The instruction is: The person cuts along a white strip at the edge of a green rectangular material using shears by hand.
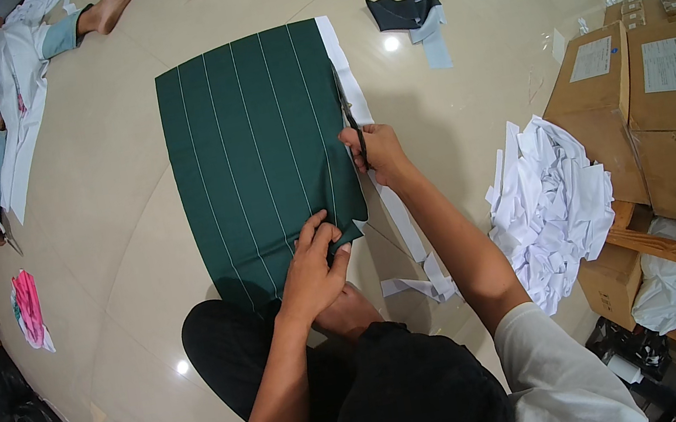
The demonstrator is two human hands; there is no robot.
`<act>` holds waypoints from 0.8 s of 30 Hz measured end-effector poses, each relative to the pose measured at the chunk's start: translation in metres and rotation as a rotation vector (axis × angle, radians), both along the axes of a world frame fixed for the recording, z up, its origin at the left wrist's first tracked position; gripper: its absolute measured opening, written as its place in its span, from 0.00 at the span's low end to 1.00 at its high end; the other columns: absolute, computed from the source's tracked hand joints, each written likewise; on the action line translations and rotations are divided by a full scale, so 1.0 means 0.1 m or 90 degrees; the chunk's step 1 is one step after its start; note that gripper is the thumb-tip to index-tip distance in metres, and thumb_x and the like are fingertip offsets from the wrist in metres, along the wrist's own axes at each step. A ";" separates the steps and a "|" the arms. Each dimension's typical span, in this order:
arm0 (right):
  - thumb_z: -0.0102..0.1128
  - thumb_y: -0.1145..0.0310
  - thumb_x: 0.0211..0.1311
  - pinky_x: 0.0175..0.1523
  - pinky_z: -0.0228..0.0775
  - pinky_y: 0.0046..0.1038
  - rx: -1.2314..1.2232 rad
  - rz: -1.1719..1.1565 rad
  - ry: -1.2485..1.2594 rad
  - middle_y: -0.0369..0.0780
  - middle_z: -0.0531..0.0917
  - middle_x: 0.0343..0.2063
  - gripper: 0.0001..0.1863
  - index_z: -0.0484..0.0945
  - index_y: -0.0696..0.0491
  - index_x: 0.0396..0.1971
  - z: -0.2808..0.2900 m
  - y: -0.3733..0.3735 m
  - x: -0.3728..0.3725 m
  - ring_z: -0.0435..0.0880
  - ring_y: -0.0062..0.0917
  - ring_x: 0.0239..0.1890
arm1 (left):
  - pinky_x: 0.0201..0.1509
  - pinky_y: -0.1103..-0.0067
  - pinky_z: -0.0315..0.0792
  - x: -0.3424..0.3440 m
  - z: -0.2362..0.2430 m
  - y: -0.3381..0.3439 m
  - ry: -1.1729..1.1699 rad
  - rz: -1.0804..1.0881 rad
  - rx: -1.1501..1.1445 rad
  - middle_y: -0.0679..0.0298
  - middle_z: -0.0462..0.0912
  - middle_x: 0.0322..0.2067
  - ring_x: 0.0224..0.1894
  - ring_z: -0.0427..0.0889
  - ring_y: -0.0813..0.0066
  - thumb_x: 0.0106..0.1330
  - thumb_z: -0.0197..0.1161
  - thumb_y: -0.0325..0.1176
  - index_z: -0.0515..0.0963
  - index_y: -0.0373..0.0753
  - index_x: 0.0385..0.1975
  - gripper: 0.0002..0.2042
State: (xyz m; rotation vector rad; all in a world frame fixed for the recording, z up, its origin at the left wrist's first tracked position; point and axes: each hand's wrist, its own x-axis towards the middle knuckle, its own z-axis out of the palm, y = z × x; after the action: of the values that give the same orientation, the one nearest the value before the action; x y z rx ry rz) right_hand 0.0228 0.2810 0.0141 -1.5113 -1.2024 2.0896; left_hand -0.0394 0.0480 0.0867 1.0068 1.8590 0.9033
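A dark green cloth [249, 154] with thin pale lines running lengthwise lies spread on the floor in front of me. My right hand [382, 154] is closed round the black handles of a pair of scissors [357, 130]. The blades point away from me along the cloth's right edge, where a white layer [338, 56] shows from beneath. My left hand [319, 260] grips the cloth's near right corner, which is bunched and lifted a little. A white strip [403, 220] trails from below my right hand toward loose white pieces on the floor.
A heap of white cut strips [546, 209] lies to my right, beside cardboard boxes [675, 105] on a wooden frame. Black and grey scraps [411, 14] lie ahead. At left are a pink cloth [29, 308] and another person's hand with scissors [10, 241].
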 end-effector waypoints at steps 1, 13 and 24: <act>0.72 0.67 0.50 0.16 0.58 0.25 0.002 0.005 0.005 0.34 0.73 0.14 0.14 0.72 0.54 0.20 -0.02 0.00 0.01 0.71 0.20 0.12 | 0.69 0.56 0.63 0.00 -0.01 0.00 0.001 -0.001 0.000 0.48 0.68 0.66 0.63 0.73 0.43 0.68 0.62 0.33 0.72 0.36 0.44 0.11; 0.73 0.64 0.49 0.15 0.57 0.25 0.015 0.004 0.018 0.34 0.72 0.13 0.16 0.72 0.54 0.19 -0.01 -0.02 -0.02 0.70 0.21 0.10 | 0.69 0.56 0.64 0.00 -0.01 -0.01 -0.003 0.001 -0.002 0.48 0.68 0.66 0.63 0.73 0.43 0.68 0.61 0.33 0.73 0.35 0.44 0.11; 0.73 0.65 0.48 0.16 0.56 0.25 -0.005 -0.005 0.005 0.34 0.72 0.13 0.16 0.71 0.53 0.18 -0.03 0.07 -0.11 0.69 0.19 0.10 | 0.64 0.65 0.69 -0.01 0.02 0.01 -0.015 0.006 -0.013 0.45 0.68 0.65 0.67 0.71 0.45 0.67 0.63 0.31 0.71 0.35 0.41 0.09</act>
State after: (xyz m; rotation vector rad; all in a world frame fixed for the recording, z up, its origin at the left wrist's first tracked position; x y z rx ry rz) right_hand 0.0118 0.2885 0.0112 -1.5082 -1.1847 2.0956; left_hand -0.0400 0.0490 0.0889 0.9727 1.8504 0.8964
